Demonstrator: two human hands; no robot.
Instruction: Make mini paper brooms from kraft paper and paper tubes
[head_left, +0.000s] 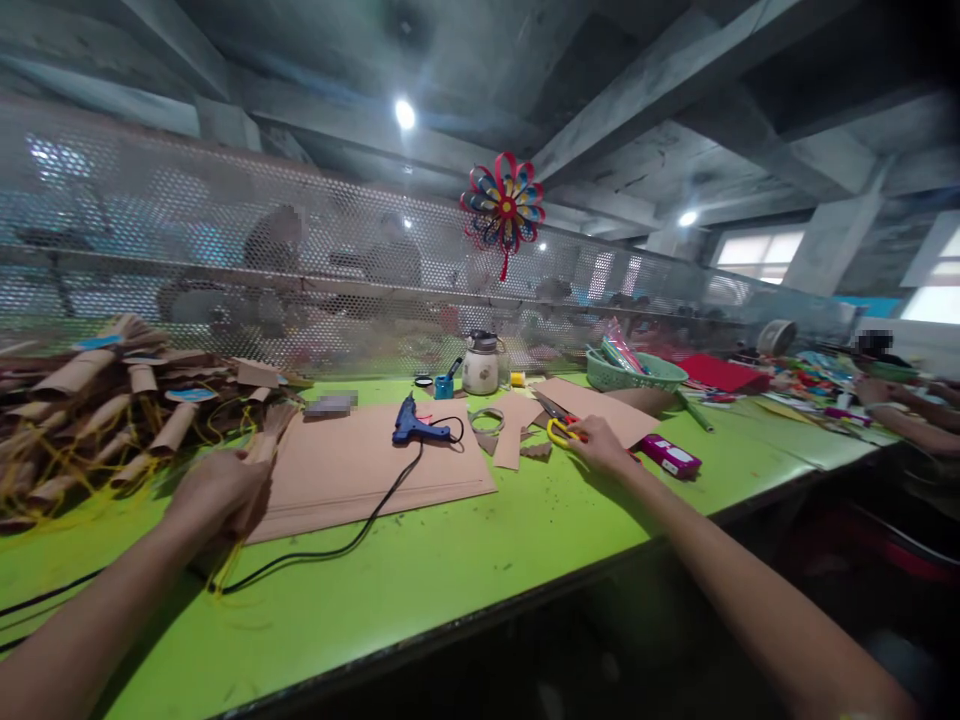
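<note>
My left hand [217, 492] is closed around a brown kraft-paper piece [264, 450] with a fanned upper end; yellow string hangs below it. At the right, my right hand [602, 447] grips the yellow-handled scissors [559, 432], their blades pointing away to the left over brown paper. Between my hands, a blue glue gun [420, 425] rests on a stack of brown paper sheets [360, 480]. A roll of tape [489, 420] and cut paper strips [511, 440] lie near the scissors. A purple box [671, 456] is just right of my right hand.
Rolled brown paper pieces with yellow strings [112, 410] pile up at the left. The glue gun's black cord [337, 550] crosses the green table [480, 560]. A jar [481, 365] and a green basket [637, 372] stand behind. Another person's arm [911, 425] is at far right.
</note>
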